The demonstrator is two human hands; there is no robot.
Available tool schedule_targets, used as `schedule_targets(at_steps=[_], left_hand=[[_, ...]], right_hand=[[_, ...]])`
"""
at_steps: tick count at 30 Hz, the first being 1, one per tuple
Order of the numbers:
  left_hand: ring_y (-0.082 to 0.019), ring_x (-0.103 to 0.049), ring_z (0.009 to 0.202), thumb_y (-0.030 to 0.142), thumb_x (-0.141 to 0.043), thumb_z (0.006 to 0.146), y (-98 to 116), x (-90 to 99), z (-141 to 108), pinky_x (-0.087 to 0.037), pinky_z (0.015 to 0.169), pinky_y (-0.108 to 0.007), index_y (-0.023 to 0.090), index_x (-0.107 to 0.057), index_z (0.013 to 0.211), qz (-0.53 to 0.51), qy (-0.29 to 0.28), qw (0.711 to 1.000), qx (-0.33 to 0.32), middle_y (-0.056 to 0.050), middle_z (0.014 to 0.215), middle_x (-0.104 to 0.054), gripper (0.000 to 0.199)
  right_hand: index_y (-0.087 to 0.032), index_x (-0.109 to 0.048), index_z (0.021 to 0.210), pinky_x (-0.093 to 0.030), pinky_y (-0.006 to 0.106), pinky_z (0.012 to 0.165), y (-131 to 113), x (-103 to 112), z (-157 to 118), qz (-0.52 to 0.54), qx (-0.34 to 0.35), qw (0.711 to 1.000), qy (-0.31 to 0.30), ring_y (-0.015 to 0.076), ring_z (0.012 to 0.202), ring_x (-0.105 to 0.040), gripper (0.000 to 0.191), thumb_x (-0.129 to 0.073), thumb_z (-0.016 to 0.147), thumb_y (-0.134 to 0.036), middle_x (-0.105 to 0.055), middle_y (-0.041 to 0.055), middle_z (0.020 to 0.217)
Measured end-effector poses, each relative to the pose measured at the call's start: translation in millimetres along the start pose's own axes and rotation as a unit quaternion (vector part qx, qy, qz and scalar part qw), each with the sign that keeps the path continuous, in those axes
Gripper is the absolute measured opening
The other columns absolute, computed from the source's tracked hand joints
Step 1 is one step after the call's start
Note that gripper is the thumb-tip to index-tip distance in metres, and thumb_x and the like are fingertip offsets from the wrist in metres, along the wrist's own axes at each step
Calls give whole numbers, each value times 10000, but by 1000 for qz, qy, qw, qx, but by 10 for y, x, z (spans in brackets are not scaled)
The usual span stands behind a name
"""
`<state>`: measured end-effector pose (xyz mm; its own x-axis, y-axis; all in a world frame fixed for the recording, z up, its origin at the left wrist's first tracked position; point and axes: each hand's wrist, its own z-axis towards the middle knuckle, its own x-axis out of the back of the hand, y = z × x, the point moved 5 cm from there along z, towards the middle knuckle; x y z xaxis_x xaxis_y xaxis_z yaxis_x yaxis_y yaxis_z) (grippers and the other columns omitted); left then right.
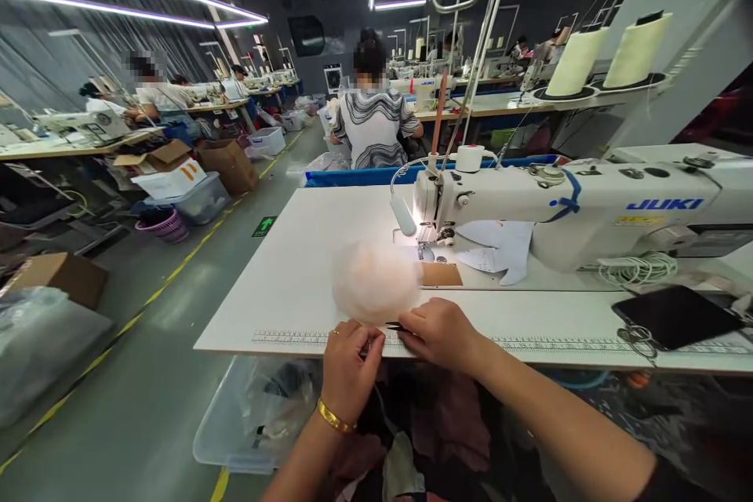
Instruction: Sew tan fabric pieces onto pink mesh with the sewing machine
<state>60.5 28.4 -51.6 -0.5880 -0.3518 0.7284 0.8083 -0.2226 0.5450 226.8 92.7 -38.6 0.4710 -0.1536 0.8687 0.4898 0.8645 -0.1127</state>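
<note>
A pale, rounded, soft-looking piece [376, 278] lies on the near part of the white table, left of the sewing machine's needle area; it is too blurred to tell its kind. My left hand [350, 369], with a gold bracelet at the wrist, pinches at its near edge by the table's front, though what sits between the fingertips is mostly hidden. Facing it from the right, my right hand [438, 333] is closed around small dark thread snips [394, 325]. Their tips point left, close to the left fingers. The white sewing machine [506, 204] stands just beyond.
White paper patterns [500, 251] and a brown card [442, 274] lie by the machine bed. A printed ruler [529, 344] runs along the front edge. At right rests a dark phone-like slab [676, 316]. Below left is a clear bin [235, 416]. A person [376, 118] sits ahead.
</note>
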Motion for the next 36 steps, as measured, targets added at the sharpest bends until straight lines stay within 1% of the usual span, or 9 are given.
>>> schedule_targets(at_steps=[5,11,17,20,22,24,26,28,36], left_hand=[[-217,-605,804,261,-608,981,20,13,11,-433,754,-363,235,-710,864,-1,1,1000,-6,-21,822,-677,157],[-213,-592,784,247,-588,982,48,31,19,-430,734,-353,231,-682,829,13,5,1000,-14,-21,795,-657,181],[-209,-580,778,216,-589,966,80,80,7,-427,715,-338,226,-647,811,9,-2,999,-36,-10,780,-634,165],[-201,-560,766,213,-560,977,64,137,-8,-434,714,-334,220,-588,781,5,37,999,-39,-8,761,-600,198],[-214,-565,811,238,-590,971,51,180,-9,-448,757,-353,216,-600,851,25,89,995,-41,-21,810,-617,122],[-237,-573,866,266,-644,953,47,185,6,-455,806,-382,210,-635,956,63,120,990,-45,-42,877,-647,56],[-250,-571,875,260,-652,954,54,152,37,-449,811,-395,213,-663,981,100,120,986,-53,-51,889,-657,55],[-248,-562,847,226,-628,966,68,119,64,-437,787,-390,219,-677,926,118,112,985,-64,-48,855,-652,63],[-227,-540,815,133,-602,936,75,109,56,-432,780,-376,214,-634,844,79,101,989,-80,-31,819,-625,127]], right_hand=[[-183,-585,782,-225,313,615,-50,-48,55,1,31,999,9,132,598,-522,191,-552,966,-222,-641,-4,660],[-187,-590,763,-218,303,607,1,-64,59,29,9,999,16,125,568,-486,234,-565,979,-274,-622,-8,637],[-191,-583,762,-256,296,609,21,-21,14,67,-2,998,15,128,560,-470,304,-480,1033,-281,-615,-12,630],[-187,-609,804,-268,296,619,9,3,19,53,-6,998,26,134,576,-480,288,-473,1040,-281,-626,-3,652],[-186,-626,827,-259,301,622,-15,10,34,36,-1,999,38,138,589,-487,265,-486,1034,-273,-632,2,661],[-184,-634,820,-247,307,627,-45,8,55,16,4,999,51,139,600,-491,256,-508,1025,-272,-628,6,661],[-178,-637,807,-240,310,634,-76,1,77,-3,10,998,62,139,609,-498,256,-526,1019,-267,-627,11,662],[-174,-627,780,-233,312,633,-101,-9,94,-20,14,997,70,136,607,-497,264,-532,1016,-246,-630,14,662],[-176,-619,751,-225,329,631,-141,-15,88,-42,23,996,72,136,585,-463,317,-486,1035,-220,-614,7,642]])
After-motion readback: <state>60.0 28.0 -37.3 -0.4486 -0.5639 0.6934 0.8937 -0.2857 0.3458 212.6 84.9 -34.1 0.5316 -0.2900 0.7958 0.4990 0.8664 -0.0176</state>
